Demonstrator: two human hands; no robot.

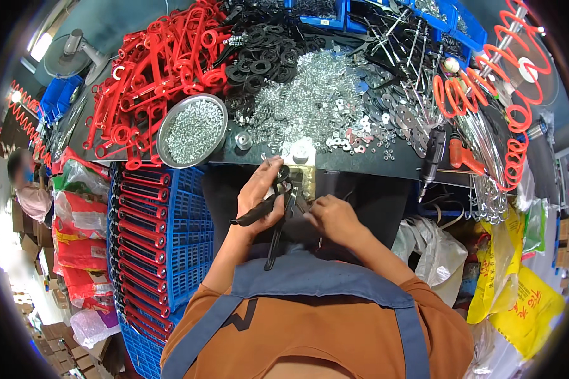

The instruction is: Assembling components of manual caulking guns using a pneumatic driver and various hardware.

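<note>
Left hand (259,192) is wrapped around a black long-handled metal hand tool (277,218), just below the front edge of the dark counter (373,165), while the right hand (332,218) sits just beside it, fingertips pinched together on something too small to make out. The tool's long axis runs nearly upright in view, head up by the counter between the hands, one handle pointing down toward the blue apron (316,278), the other angling down-left under the left palm.

The person wears a rust-orange short-sleeved shirt (310,335) under a blue-grey apron (322,278) — its broad bib band crosses the chest, with straps running down either side. Both forearms are bare to the elbow — no gloves, watch or rings that I can make out.
</note>
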